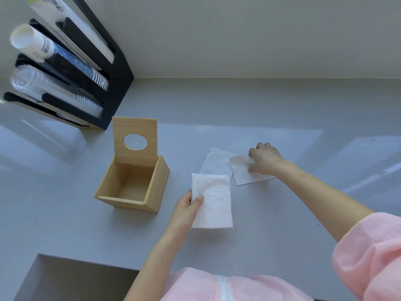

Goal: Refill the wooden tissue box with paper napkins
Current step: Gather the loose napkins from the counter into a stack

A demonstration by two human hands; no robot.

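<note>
Holding a folded white napkin (213, 200) by its left edge, thumb on top and fingers underneath, the left hand (188, 208) sits low in the centre of the frame, forearm angled up from the bottom edge. The paper looks feather-light, soft and easily creased, so a pinch at an edge or corner should be enough, though a loose sheet could flop or unfold. Further up and to the right, the right hand (263, 157) reaches out on a nearly straight arm and presses its curled fingers onto a second napkin (245, 175) lying flat on the grey counter (282, 213), one corner lifted under the fingertips; whether it is truly pinched cannot be told. A third sheet (214, 160) lies partly beneath the other two. Left of centre stands the wooden box (132, 185), empty, its lid (135, 140) with the oval hole raised upright at the back. In the upper left, a black rack (112, 68) holds stacked cups.
</note>
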